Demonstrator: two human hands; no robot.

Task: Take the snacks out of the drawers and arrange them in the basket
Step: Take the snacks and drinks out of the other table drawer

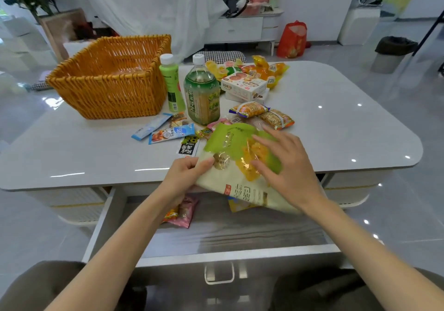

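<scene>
Head view: the white glossy surface (336, 130) has rounded corners, and its bare top shows along the right side and across the near-left stretch. Its near edge runs just behind the hands. Below that edge a drawer (240, 236) stands pulled out toward the person, its front lip and handle nearest the camera. The woven orange basket (108, 94) sits at the far left of the surface, close to the left edge, with open room in front of it.

The snack bag (228, 142) lies tilted across the near edge, partly on the surface and partly over the drawer. It is large, green at the top and cream below, with a clear window showing yellow pieces and a round gold seal. The left hand (185, 174) pinches its left edge, thumb on top. The right hand (286, 164) rests flat on it with fingers spread.

Two bottles (201, 94) stand just right of the basket, with loose packets around them. A pink packet (185, 212) lies in the drawer.
</scene>
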